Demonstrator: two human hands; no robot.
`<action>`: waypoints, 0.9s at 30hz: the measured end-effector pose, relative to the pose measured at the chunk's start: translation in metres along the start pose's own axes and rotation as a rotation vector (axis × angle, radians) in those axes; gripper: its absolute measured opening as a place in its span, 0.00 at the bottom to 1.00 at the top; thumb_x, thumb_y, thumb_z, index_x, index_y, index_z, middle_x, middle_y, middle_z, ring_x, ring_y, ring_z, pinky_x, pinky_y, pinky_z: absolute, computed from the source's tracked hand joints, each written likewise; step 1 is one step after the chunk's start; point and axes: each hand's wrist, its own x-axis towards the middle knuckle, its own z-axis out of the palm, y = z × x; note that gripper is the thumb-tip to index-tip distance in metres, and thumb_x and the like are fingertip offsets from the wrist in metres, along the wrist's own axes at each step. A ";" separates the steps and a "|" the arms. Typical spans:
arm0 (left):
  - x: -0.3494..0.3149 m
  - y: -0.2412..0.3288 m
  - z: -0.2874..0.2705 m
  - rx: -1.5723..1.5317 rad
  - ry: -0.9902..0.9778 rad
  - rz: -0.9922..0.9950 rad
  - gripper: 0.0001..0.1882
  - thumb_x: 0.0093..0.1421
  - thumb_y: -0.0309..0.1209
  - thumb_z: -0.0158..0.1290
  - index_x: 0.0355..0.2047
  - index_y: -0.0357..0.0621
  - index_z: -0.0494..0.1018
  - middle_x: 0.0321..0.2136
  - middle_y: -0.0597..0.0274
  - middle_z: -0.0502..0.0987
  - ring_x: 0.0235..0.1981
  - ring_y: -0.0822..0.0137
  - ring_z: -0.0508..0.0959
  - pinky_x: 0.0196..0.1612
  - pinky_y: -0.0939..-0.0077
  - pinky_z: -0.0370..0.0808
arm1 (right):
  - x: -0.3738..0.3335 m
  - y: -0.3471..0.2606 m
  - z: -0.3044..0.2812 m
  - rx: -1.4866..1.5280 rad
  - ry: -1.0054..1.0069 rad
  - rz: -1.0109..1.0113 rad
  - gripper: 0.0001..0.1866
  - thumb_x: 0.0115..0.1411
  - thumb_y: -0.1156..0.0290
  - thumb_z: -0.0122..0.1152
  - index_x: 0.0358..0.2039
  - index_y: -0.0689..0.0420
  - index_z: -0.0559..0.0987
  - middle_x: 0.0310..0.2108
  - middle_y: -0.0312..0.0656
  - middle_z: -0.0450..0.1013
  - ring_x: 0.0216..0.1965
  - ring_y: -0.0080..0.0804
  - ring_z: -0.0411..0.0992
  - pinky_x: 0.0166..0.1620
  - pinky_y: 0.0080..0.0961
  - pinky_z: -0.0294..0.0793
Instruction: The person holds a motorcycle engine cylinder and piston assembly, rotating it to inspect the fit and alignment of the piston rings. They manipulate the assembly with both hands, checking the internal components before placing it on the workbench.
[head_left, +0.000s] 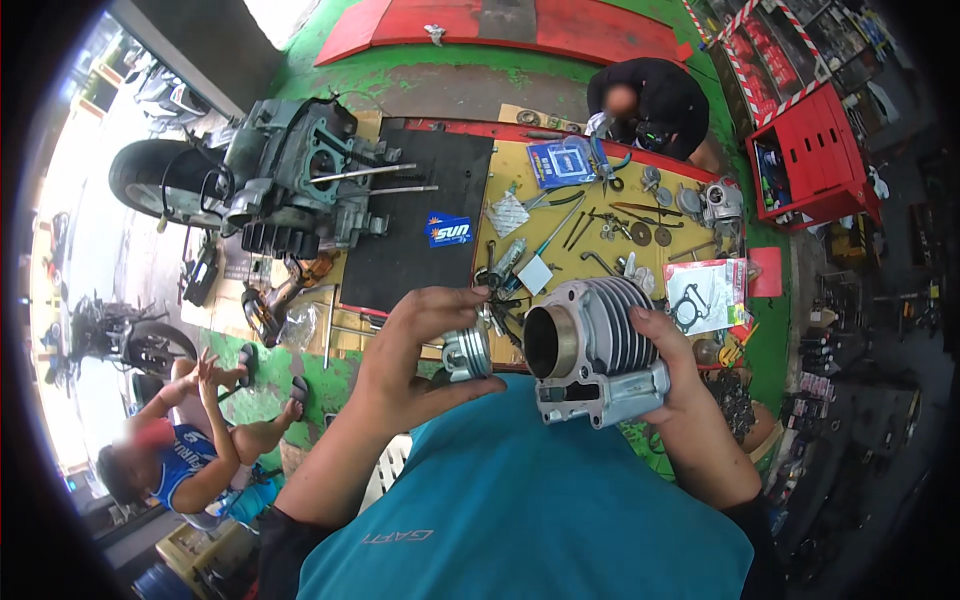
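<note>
My left hand (395, 355) is closed around a silver piston (468, 354), with the ring grooves showing between thumb and fingers. Level with it, my right hand (685, 375) grips a finned motorcycle cylinder (600, 335) by its right side. The cylinder's round sleeve and open bore face the piston, and a gap separates the two parts. Both are held up in front of my teal shirt, above the near edge of the workbench. Beyond them, an engine with a wheel (300, 165) stands at the left, two long studs sticking out to the right.
On the bench lie a black mat (420, 180), several hand tools and small parts, a blue packet (560, 162) and a bagged gasket (692, 305). A person in black (665, 95) crouches at the far side; another person (195, 460) sits at left. A red tool cabinet (825, 150) stands right.
</note>
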 end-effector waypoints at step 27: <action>0.003 -0.004 0.000 0.170 0.068 0.232 0.54 0.39 0.30 0.78 0.64 0.46 0.58 0.51 0.48 0.70 0.52 0.52 0.75 0.53 0.55 0.76 | -0.008 -0.006 0.012 -0.195 -0.021 -0.088 0.36 0.64 0.63 0.62 0.67 0.58 0.57 0.55 0.43 0.70 0.55 0.31 0.72 0.54 0.31 0.76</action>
